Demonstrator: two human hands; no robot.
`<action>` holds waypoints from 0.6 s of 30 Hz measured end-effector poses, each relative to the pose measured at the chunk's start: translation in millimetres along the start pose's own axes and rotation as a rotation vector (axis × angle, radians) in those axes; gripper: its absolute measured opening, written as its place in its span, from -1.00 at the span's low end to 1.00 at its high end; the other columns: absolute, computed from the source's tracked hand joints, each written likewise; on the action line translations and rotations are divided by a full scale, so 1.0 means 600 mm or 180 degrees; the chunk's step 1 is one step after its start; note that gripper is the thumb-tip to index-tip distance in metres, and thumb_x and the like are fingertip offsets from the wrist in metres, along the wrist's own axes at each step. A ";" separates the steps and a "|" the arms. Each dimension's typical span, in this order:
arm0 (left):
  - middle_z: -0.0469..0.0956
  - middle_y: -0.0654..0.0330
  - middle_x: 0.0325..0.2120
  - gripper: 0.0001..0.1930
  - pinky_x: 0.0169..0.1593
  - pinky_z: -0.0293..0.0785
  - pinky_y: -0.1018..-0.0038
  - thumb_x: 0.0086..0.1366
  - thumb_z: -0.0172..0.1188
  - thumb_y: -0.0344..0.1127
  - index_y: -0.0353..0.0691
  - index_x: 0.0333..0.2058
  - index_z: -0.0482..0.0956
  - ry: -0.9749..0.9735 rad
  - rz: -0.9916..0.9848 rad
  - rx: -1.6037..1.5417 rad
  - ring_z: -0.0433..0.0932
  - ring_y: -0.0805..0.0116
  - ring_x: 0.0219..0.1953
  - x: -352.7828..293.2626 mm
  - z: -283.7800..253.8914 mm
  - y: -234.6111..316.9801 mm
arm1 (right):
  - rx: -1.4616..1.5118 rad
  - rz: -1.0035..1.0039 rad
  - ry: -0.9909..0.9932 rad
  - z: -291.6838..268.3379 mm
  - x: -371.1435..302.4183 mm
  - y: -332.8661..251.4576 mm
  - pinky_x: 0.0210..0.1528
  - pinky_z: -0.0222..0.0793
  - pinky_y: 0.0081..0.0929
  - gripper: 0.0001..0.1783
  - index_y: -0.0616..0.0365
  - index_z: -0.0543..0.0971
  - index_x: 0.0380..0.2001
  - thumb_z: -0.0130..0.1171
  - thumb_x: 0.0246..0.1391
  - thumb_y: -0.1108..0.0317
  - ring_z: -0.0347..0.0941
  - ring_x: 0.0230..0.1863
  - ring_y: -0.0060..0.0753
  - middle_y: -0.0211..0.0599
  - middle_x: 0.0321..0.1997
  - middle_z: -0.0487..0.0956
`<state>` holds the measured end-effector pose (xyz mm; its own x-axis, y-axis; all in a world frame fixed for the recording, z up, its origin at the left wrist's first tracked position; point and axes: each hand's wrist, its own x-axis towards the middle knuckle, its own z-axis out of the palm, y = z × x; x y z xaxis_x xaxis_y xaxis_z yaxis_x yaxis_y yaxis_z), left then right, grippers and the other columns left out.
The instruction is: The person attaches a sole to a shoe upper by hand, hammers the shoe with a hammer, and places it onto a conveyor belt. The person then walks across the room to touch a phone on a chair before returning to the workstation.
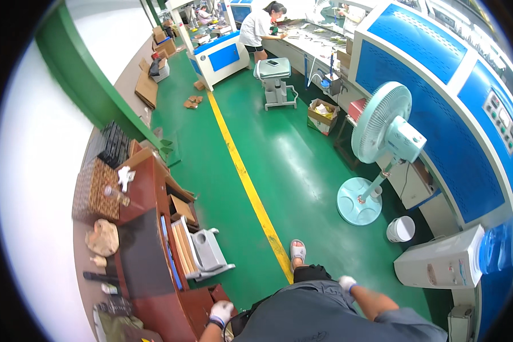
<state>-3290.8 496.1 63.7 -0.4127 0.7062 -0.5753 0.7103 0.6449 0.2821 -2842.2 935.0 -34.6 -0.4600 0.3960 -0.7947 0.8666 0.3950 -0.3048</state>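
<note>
My left hand (221,312), in a white glove, hangs low beside the reddish-brown desk (144,308). Its fingers look curled, and the palm side is hidden, so anything inside it does not show. My right hand (347,283), also white-gloved, is at my right side by the hem of my grey shirt (302,316). Its fingers are too small and blurred to make out. A grey plastic stool (209,251) lies on its side against the desk, ahead of my left hand.
A yellow line (239,165) runs along the green floor. On the right stand a pedestal fan (376,125), a white bucket (400,229), a water dispenser (439,262) and blue-white machines (424,97). Ahead are a wheeled stand (276,85), a carton (322,117) and a person (258,28) at a workbench.
</note>
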 end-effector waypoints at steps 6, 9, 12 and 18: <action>0.80 -0.05 -0.25 -0.52 0.04 0.67 -0.04 0.51 0.01 0.10 -0.05 -0.33 0.81 -0.0347 -0.0730 0.0240 0.78 -0.15 -0.11 0.070 -0.061 -0.050 | -0.0239 0.0254 0.0907 -0.559 0.218 -0.226 0.21 0.60 0.04 -0.43 0.29 0.80 -0.15 0.21 0.14 -0.06 0.69 0.11 0.26 0.26 0.00 0.74; 0.79 -0.06 -0.26 -0.58 0.01 0.68 -0.02 0.44 0.08 0.06 -0.04 -0.32 0.82 -0.0098 -0.1302 -0.0678 0.78 -0.17 -0.13 0.187 -0.107 -0.059 | 0.0556 -0.0343 0.1622 -0.790 0.277 -0.393 0.20 0.59 -0.03 -0.43 0.32 0.78 -0.14 0.18 0.13 -0.02 0.69 0.07 0.28 0.24 -0.03 0.75; 0.79 -0.06 -0.26 -0.58 -0.01 0.69 -0.02 0.44 0.08 0.06 -0.04 -0.33 0.82 0.0050 -0.1256 -0.1051 0.79 -0.16 -0.14 0.366 -0.194 -0.068 | 0.1310 -0.0693 0.1869 -0.924 0.328 -0.534 0.20 0.59 -0.13 -0.48 0.28 0.78 -0.05 0.24 0.17 0.03 0.72 0.08 0.10 0.13 -0.01 0.78; 0.79 -0.05 -0.27 -0.59 -0.05 0.69 -0.02 0.43 0.08 0.05 -0.04 -0.33 0.82 0.0776 -0.0558 -0.0777 0.79 -0.14 -0.17 0.796 -0.490 -0.233 | 0.0753 -0.0137 0.1407 -0.909 0.515 -0.610 0.24 0.57 -0.06 -0.44 0.20 0.80 -0.05 0.24 0.15 -0.06 0.69 0.10 0.20 0.14 0.01 0.77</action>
<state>-3754.6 829.2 -24.8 -0.6601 0.6088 -0.4400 0.4724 0.7919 0.3871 -3406.9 1365.2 117.8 -0.4898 0.7169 -0.4961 0.8416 0.2403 -0.4837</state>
